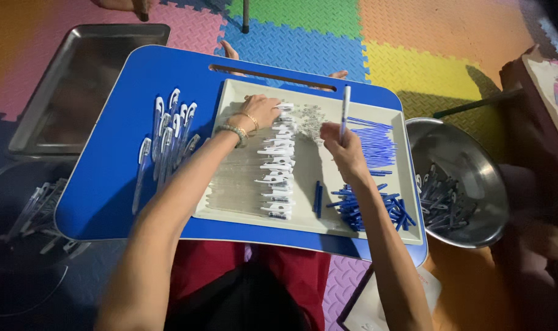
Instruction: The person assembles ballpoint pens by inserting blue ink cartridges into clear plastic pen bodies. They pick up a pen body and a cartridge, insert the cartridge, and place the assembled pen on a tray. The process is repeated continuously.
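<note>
pens are what the work turns on: a slim white pen with a blue tip (pixel 344 107) stands nearly upright in my right hand (pixel 343 150), over the middle of the pale rectangular plastic tray (pixel 230 98) that sits on the blue lap table (pixel 107 184). the right fingers are closed round the lower part of that pen. my left hand (pixel 258 112) lies on the far left part of the tray, fingers curled down onto the top of a column of white pen clips and caps (pixel 277 171); i cannot tell whether it has one pinched or only touches them.

judging progress from how things lie: a batch of finished white and blue pens (pixel 168 138) rests in a loose row on the table just left of the tray, so a fair number look done. much is left, though. on the tray i see a layer of clear pen barrels (pixel 233 178) under the left forearm, a fan of thin blue refills (pixel 374 141) to the right, a heap of dark blue small parts (pixel 371 208) at the near right corner, and a small grey scatter of tiny pieces (pixel 309 116) between the hands, too small to identify.

a round steel bowl (pixel 475 153) just right of the table holds more pen parts, a flat metal tray (pixel 76 79) lies on the coloured foam floor mat (pixel 413 37) to the left, and a dim pile of pens (pixel 37 205) lies at the near left.
</note>
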